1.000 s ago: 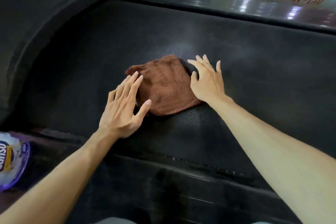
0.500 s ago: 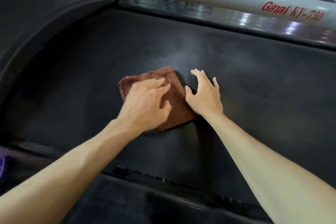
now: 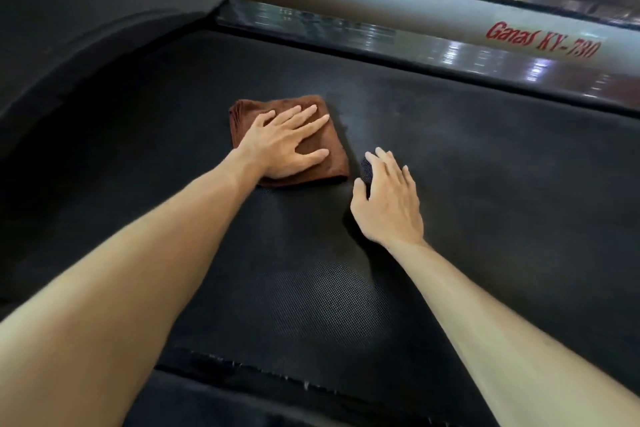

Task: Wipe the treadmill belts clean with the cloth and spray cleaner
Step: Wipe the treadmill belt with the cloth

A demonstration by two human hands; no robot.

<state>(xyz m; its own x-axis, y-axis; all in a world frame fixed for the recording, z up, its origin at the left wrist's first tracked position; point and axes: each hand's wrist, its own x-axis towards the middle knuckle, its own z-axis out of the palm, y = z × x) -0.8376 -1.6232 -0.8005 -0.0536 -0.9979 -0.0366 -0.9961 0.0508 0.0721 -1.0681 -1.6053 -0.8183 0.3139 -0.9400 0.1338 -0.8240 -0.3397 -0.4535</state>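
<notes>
Fingers (image 3: 298,118) of your left hand (image 3: 280,146) lie straight, pressing the cloth (image 3: 332,156) on the belt (image 3: 485,184); right hand (image 3: 388,201) rests flat; most belt remains unwiped.

text: "Ganas KY-730" | colour: red | on: grey side rail (image 3: 450,19) beside belt

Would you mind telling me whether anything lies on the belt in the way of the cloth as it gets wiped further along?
Only the right hand, resting flat on the belt just right of the brown cloth, which the left hand presses. Beyond it, nothing visible lies on the belt.
</notes>
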